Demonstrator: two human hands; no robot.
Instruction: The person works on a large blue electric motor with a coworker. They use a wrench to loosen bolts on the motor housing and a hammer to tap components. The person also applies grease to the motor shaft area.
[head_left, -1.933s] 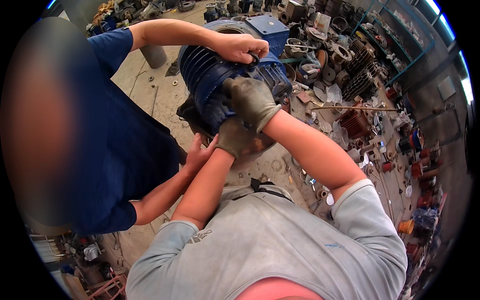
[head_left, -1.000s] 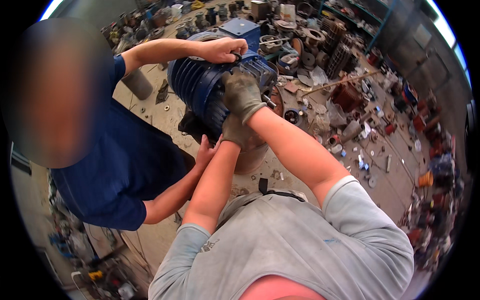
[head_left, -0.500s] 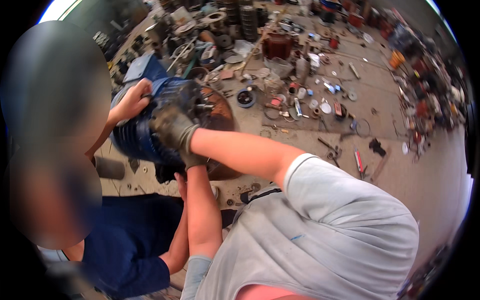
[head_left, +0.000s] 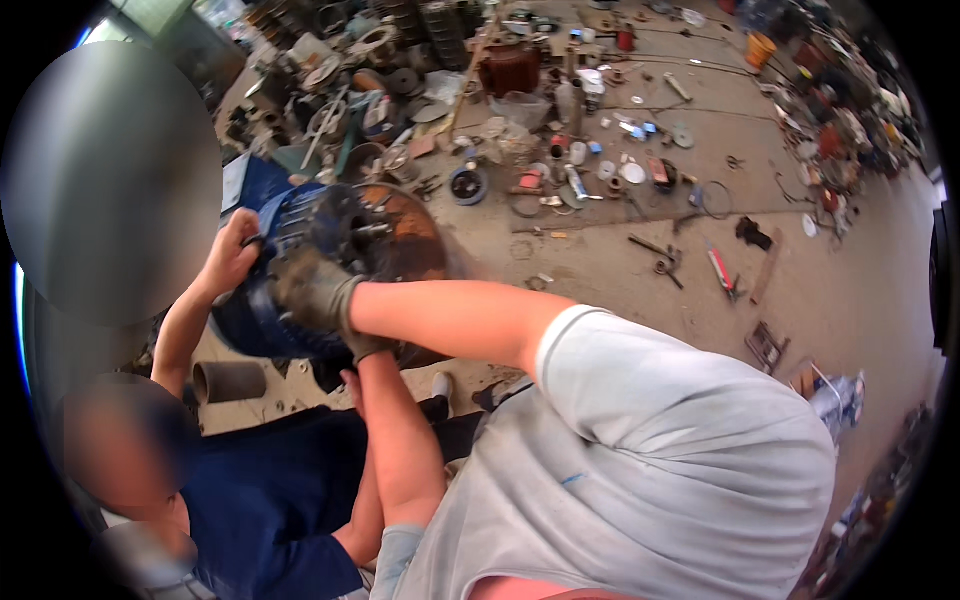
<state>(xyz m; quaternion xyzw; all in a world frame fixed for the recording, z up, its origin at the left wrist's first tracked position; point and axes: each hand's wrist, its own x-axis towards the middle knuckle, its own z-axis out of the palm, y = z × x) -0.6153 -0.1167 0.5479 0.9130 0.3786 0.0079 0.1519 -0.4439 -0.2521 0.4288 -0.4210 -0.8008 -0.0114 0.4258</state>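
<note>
A blue finned electric motor (head_left: 305,215), its shaft toward the right, is tilted beside a rusty round metal surface (head_left: 415,235). My right hand (head_left: 312,290), in a dirty work glove, lies on the motor's near end with its fingers curled over the housing. Beneath it, my left hand (head_left: 368,343) is gloved too and reaches to the motor's underside; its fingers are hidden. A co-worker in a navy shirt (head_left: 275,480) grips a part at the motor's top left with one bare hand (head_left: 235,248). The co-worker's other hand (head_left: 352,388) is low, beside my left wrist.
A dark pipe section (head_left: 230,382) lies on the floor left of the motor. Metal parts crowd the back. A blue pan (head_left: 467,185), a hammer (head_left: 655,246), a red-handled tool (head_left: 717,268) and an orange bucket (head_left: 760,50) are farther right.
My view has shifted. The motor has moved a little toward me and left, with my hands staying on it. The co-worker's upper hand has come down with it.
</note>
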